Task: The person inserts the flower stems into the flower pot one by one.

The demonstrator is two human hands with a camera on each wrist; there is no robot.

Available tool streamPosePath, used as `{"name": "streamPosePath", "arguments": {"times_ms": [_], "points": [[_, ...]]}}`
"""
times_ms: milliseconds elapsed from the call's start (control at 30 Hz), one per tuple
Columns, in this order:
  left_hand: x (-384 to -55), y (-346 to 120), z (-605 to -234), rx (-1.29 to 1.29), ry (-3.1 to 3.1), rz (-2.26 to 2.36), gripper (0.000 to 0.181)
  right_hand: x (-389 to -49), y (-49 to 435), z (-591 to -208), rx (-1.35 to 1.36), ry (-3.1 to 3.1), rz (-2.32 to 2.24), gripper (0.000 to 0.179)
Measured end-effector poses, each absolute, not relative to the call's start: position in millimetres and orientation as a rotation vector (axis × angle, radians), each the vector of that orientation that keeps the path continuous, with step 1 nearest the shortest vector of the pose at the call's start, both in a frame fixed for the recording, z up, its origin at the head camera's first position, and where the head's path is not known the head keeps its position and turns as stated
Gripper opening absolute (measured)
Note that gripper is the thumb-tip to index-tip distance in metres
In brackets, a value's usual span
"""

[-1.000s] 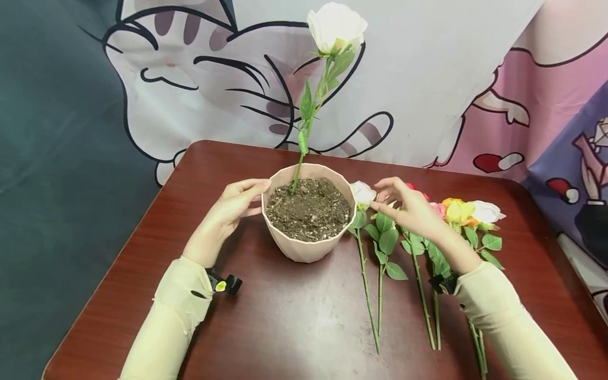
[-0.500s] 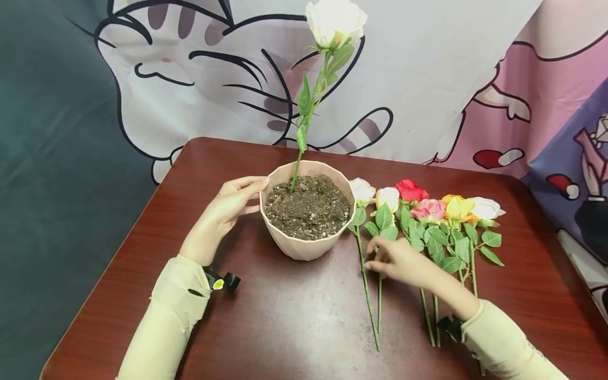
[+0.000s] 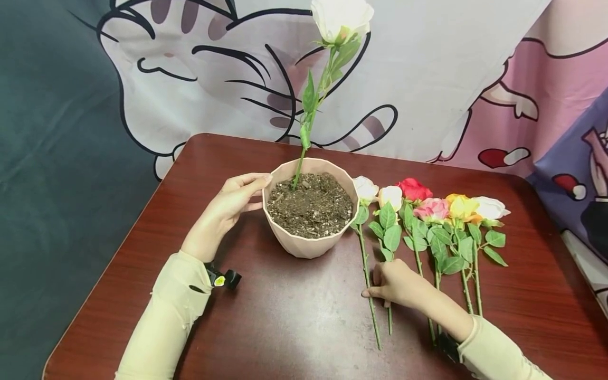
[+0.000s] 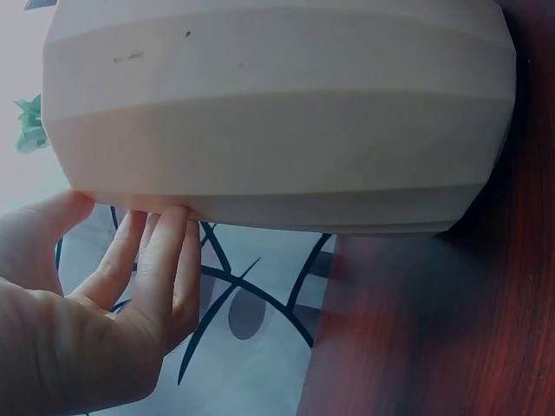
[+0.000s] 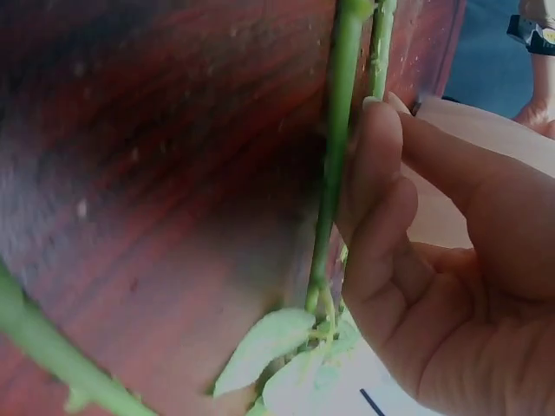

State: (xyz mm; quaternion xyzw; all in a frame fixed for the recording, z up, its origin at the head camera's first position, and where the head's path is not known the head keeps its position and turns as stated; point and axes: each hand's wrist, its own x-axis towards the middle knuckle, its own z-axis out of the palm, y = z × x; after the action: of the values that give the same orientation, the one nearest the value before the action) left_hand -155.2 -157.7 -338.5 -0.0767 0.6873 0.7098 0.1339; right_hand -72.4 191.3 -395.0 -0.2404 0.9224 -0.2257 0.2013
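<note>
A beige faceted flowerpot point(image 3: 309, 245) of dark soil point(image 3: 309, 206) stands on the table, with one tall white rose point(image 3: 339, 21) upright in it. My left hand point(image 3: 228, 203) steadies the pot's left side, its nearly straight thumb and fingertips at the rim and outer wall, as the left wrist view shows. To the right of the pot my right hand point(image 3: 396, 282) pinches the stem of the leftmost lying white rose point(image 3: 364, 189) between thumb and index finger. The cream rose point(image 3: 390, 197) has its stem point(image 5: 334, 165) running right alongside those fingers, partly hidden under the hand.
Further right on the brown table point(image 3: 266, 327) lie a red rose point(image 3: 414, 189), a pink rose point(image 3: 432, 209), a yellow-orange rose point(image 3: 461, 207) and another white rose point(image 3: 491, 208). Behind the table hangs a cloth printed with a cartoon cat point(image 3: 176, 79).
My right hand has come down from the flower heads to the lower stems and taken hold of one. The cream rose's lower stem has shifted right. The left hand stays at the pot.
</note>
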Motion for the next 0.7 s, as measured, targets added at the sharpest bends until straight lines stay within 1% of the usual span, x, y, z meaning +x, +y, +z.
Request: {"name": "streamPosePath", "arguments": {"times_ms": [133, 300, 467, 700], "points": [[-156, -157, -338, -0.219, 1.993, 2.055, 0.045, -69, 191, -397, -0.653, 2.554, -0.650, 0.030], [-156, -157, -338, -0.215, 2.006, 2.055, 0.044, -67, 188, -399, -0.532, 2.514, -0.758, 0.024], [-156, -157, -339, -0.220, 2.004, 2.062, 0.042, -64, 188, -401, -0.488, 2.496, -0.859, 0.021], [-156, -158, -341, -0.210, 2.022, 2.047, 0.046, -62, 191, -407, -0.404, 2.437, -0.987, 0.014]]}}
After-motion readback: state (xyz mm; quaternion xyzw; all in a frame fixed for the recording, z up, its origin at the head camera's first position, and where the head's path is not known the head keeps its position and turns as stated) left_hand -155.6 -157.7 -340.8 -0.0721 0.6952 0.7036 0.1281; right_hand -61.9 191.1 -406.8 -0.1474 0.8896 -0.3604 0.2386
